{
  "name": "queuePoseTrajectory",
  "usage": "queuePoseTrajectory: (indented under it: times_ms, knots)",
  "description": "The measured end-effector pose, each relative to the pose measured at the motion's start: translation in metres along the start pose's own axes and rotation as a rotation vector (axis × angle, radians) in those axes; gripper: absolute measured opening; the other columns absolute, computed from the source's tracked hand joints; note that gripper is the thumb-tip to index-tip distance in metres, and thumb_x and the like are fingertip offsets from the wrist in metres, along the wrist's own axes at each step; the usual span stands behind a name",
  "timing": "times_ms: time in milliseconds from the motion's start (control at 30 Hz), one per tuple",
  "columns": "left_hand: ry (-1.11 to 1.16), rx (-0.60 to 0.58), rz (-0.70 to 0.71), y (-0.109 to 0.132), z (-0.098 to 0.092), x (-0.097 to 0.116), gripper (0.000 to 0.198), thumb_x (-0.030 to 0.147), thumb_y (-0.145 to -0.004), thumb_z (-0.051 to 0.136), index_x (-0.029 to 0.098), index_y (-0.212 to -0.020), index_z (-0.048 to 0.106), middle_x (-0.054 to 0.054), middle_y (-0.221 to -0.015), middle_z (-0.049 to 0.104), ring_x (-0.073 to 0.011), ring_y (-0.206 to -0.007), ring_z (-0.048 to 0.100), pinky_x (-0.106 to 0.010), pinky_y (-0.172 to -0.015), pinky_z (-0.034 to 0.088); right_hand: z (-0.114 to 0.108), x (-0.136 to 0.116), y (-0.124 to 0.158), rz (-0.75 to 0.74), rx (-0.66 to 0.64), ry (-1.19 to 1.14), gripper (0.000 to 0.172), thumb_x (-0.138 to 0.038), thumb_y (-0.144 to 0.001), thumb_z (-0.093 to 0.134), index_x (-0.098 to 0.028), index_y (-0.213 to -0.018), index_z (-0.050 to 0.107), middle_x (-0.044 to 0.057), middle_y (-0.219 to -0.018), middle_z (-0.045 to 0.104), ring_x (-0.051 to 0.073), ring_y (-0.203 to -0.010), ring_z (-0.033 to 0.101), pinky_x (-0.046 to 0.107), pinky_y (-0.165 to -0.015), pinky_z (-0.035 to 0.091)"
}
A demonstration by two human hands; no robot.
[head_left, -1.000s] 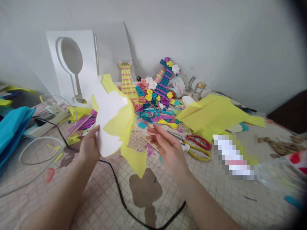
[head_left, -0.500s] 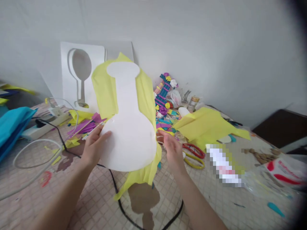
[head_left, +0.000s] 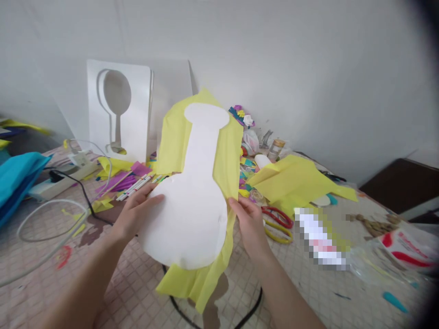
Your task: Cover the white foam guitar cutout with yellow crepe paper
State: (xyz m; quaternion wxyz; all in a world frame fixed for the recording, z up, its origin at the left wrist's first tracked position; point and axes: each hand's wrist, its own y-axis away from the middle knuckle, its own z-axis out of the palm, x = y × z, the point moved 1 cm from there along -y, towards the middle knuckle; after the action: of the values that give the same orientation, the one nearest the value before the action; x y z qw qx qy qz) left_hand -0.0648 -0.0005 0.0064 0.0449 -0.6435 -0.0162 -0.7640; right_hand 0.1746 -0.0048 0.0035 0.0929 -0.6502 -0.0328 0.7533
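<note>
A white guitar-shaped board cutout (head_left: 187, 214) is held up above the table, its narrow neck pointing away and leaning to the right. Yellow crepe paper (head_left: 227, 151) lies behind it and sticks out around the neck, along the right side and below the bottom edge. My left hand (head_left: 139, 210) grips the cutout's left edge, thumb on the front and fingers behind. At the right edge, my right hand (head_left: 247, 217) pinches the yellow paper's margin between thumb and fingers.
Red-handled and yellow-handled scissors (head_left: 277, 224) lie to the right, near a yellow paper sheet (head_left: 291, 183). White boards with a cut-out shape (head_left: 137, 114) lean on the wall. Pens (head_left: 134, 188), a power strip (head_left: 65, 180), cables and a glass jar (head_left: 276, 148) are around.
The cutout and its yellow paper have tilted rightward and come lower. My right hand has shifted from beside the edge to pinching the yellow paper there.
</note>
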Motion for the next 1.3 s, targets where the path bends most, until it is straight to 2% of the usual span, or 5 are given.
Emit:
queuePoseTrajectory:
  times_ms: [133, 367, 567, 833, 1300]
  knots:
    - [0.02, 0.034, 0.011, -0.004, -0.004, 0.001, 0.041, 0.024, -0.063, 0.071, 0.022, -0.103, 0.066, -0.005, -0.074, 0.07, -0.022, -0.054, 0.064, -0.027, -0.043, 0.048, -0.015, -0.005, -0.007, -0.047, 0.023, 0.071, 0.025, -0.042, -0.075, 0.058, -0.018, -0.068, 0.062, 0.0, -0.062, 0.057, 0.015, -0.064, 0.053, 0.028, -0.063, 0.042]
    - [0.02, 0.058, 0.025, -0.011, -0.011, -0.001, 0.041, 0.027, -0.065, 0.069, 0.024, -0.106, 0.064, -0.006, -0.08, 0.071, -0.0226, -0.057, 0.065, -0.028, -0.046, 0.049, -0.073, 0.013, 0.013, 0.105, -0.022, 1.202, 0.053, -0.059, -0.081, 0.036, -0.021, -0.045, 0.043, 0.004, -0.046, 0.052, 0.018, -0.05, 0.049, 0.03, -0.051, 0.029]
    - [-0.021, 0.025, -0.021, -0.008, -0.012, 0.0, 0.044, 0.031, -0.068, 0.067, 0.024, -0.11, 0.06, -0.004, -0.082, 0.071, -0.0219, -0.059, 0.065, -0.029, -0.05, 0.051, -0.084, 0.032, 0.024, 0.126, -0.111, 1.417, 0.039, -0.053, -0.076, 0.05, -0.021, -0.054, 0.045, 0.003, -0.055, 0.059, 0.018, -0.054, 0.054, 0.027, -0.048, 0.026]
    - [-0.02, -0.026, -0.07, -0.007, -0.012, 0.003, 0.037, 0.032, -0.067, 0.068, 0.023, -0.102, 0.06, -0.002, -0.083, 0.07, -0.0191, -0.061, 0.064, -0.026, -0.052, 0.05, -0.09, 0.037, 0.034, 0.226, -0.12, 1.329, 0.04, -0.046, -0.081, 0.039, -0.021, -0.053, 0.051, 0.005, -0.057, 0.062, 0.019, -0.057, 0.057, 0.027, -0.049, 0.031]
    - [-0.03, -0.01, -0.083, -0.004, -0.016, 0.008, 0.041, 0.031, -0.068, 0.067, 0.023, -0.108, 0.06, -0.003, -0.081, 0.07, -0.0192, -0.058, 0.064, -0.027, -0.051, 0.05, -0.094, 0.04, 0.063, 0.293, 0.179, 0.747, 0.04, -0.056, -0.074, 0.043, -0.019, -0.081, 0.057, 0.004, -0.069, 0.063, 0.02, -0.063, 0.06, 0.028, -0.052, 0.047]
